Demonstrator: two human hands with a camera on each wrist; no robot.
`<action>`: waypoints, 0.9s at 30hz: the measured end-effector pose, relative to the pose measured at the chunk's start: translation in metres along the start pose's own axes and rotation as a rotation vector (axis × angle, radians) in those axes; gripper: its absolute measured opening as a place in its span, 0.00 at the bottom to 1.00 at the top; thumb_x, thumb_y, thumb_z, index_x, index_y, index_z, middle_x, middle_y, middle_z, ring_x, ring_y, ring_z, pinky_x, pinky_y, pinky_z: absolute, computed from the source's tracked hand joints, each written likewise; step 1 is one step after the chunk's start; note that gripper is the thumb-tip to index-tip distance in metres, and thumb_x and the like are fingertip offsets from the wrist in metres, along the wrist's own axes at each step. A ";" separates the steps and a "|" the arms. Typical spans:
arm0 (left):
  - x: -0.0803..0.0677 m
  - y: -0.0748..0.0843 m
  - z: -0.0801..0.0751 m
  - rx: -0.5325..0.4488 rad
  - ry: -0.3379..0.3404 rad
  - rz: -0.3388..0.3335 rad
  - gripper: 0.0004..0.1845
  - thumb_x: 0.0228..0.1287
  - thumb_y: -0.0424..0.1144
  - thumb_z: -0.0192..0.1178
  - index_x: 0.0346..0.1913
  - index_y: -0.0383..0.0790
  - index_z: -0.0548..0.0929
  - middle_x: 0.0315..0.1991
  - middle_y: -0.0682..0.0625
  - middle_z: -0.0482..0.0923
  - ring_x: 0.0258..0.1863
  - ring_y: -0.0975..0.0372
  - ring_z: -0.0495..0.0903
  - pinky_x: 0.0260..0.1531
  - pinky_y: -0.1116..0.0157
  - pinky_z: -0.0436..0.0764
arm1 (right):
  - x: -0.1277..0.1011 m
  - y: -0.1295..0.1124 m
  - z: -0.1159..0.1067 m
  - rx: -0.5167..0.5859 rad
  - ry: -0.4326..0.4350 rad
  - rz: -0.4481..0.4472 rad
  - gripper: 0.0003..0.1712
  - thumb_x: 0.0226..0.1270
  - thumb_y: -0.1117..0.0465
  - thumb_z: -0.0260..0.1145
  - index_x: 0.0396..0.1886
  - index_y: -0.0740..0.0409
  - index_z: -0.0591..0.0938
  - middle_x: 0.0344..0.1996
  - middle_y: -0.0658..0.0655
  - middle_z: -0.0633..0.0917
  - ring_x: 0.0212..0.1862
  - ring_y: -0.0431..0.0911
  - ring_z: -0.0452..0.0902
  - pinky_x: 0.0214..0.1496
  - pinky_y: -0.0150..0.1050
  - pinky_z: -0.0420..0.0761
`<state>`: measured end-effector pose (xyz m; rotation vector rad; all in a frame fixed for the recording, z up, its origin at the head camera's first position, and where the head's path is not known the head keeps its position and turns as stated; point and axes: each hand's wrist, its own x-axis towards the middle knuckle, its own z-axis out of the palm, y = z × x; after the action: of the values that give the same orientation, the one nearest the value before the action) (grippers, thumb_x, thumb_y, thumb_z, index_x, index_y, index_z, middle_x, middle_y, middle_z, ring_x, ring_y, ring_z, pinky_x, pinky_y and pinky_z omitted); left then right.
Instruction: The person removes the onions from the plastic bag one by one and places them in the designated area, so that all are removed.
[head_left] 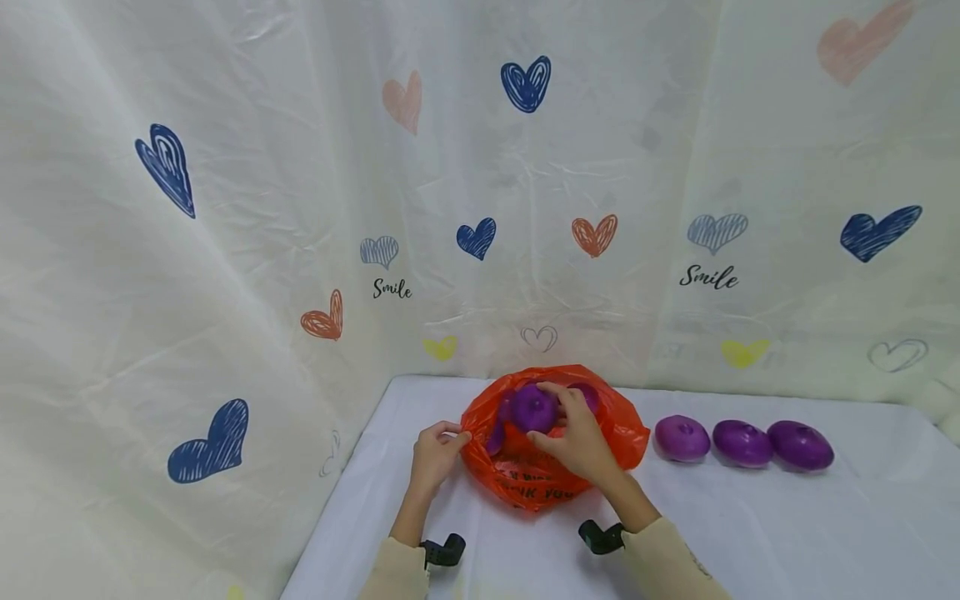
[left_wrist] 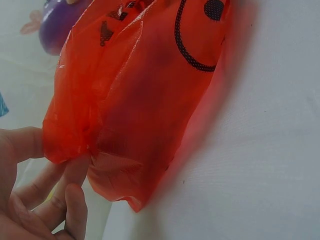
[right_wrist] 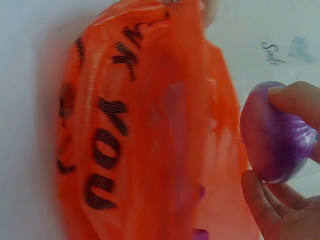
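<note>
**Purple onion held at the mouth of an orange bag**

Fingers (right_wrist: 295,102) of the right hand (head_left: 577,442) curl round a purple onion (head_left: 533,407), thumb below and fingertips on its top, so the onion is gripped between them just at the open mouth of the orange plastic bag (head_left: 525,479). From the right wrist view the onion (right_wrist: 276,132) sits beside the bag's upper edge, with the bag's black lettering (right_wrist: 107,150) running down the near face.

On the other side of the bag, the left hand (head_left: 435,454) pinches the rim: its fingers (left_wrist: 75,175) and thumb are closed on a gathered fold of the orange film (left_wrist: 70,145), holding that edge up. The left wrist view shows part of a black printed smiley (left_wrist: 192,45) on the bag's side and a purple shape (left_wrist: 57,25) just past its far edge.

More purple shows through the bag's opening, behind the held onion, though how many pieces lie inside cannot be told. The bag rests on the white-covered desk (head_left: 750,533), near its back edge.

To the right of the bag, three more purple onions (head_left: 682,437) (head_left: 742,442) (head_left: 800,445) lie in a row on the desk, the nearest one close beside the bag, each close to its neighbour.

Behind the bag hangs a cream curtain (head_left: 225,250) printed with blue, orange and yellow hearts and the word "Smile". Cream sleeves (head_left: 667,567) cover both forearms, each with a black wrist mount (head_left: 600,537).
</note>
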<state>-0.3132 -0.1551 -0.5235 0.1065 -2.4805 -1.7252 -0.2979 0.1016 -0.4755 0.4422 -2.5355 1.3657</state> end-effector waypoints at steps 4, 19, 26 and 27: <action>0.001 -0.001 0.000 0.001 0.001 0.001 0.09 0.67 0.42 0.66 0.43 0.39 0.87 0.23 0.49 0.82 0.21 0.62 0.71 0.23 0.67 0.71 | -0.006 -0.008 -0.014 0.007 0.026 -0.056 0.46 0.56 0.61 0.81 0.72 0.45 0.68 0.60 0.58 0.72 0.60 0.54 0.77 0.57 0.50 0.85; -0.001 0.000 0.000 -0.003 0.005 -0.019 0.10 0.67 0.42 0.66 0.43 0.39 0.86 0.24 0.50 0.82 0.22 0.61 0.72 0.24 0.67 0.73 | -0.028 -0.011 -0.065 -0.084 0.112 -0.141 0.48 0.54 0.60 0.82 0.73 0.46 0.69 0.59 0.61 0.73 0.57 0.54 0.76 0.57 0.55 0.83; 0.000 0.000 0.000 -0.007 -0.002 -0.014 0.10 0.67 0.42 0.66 0.43 0.39 0.86 0.24 0.49 0.82 0.22 0.61 0.73 0.24 0.67 0.74 | -0.042 -0.001 -0.090 -0.109 0.136 -0.128 0.46 0.57 0.59 0.80 0.74 0.48 0.69 0.60 0.61 0.73 0.57 0.57 0.78 0.54 0.48 0.85; 0.000 0.000 0.000 -0.009 -0.003 -0.012 0.10 0.67 0.42 0.66 0.43 0.39 0.86 0.24 0.49 0.82 0.22 0.61 0.73 0.24 0.67 0.73 | -0.043 0.000 -0.094 -0.113 0.141 -0.122 0.46 0.57 0.59 0.80 0.74 0.49 0.69 0.61 0.62 0.73 0.56 0.57 0.78 0.53 0.43 0.86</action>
<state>-0.3133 -0.1555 -0.5235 0.1187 -2.4790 -1.7420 -0.2524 0.1877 -0.4394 0.4539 -2.4140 1.1616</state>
